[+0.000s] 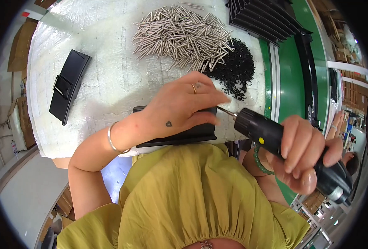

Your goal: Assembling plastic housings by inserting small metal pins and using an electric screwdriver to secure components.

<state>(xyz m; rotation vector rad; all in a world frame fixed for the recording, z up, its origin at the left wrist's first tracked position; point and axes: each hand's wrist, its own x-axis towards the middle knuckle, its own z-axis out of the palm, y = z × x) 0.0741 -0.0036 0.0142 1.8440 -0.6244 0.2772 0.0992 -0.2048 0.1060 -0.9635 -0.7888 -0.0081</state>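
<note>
My right hand (302,153) is wrapped round a black electric screwdriver (261,130), tilted with its bit pointing up and left. The thin metal bit reaches to my left hand (184,103), between thumb and forefinger, which stand apart. Whether a small screw sits at the bit's tip I cannot make out. Under my left hand, at the table's near edge, lies a black plastic part (184,136), mostly covered by the hand and wrist. A pile of small black screws (238,68) lies just beyond my left fingertips.
A large heap of silver metal pins (180,35) lies at the far middle of the wrapped white table (105,83). Another black plastic part (69,87) rests at the left. Stacked black parts (265,20) stand at the far right. Another person's arm (335,124) shows at the right.
</note>
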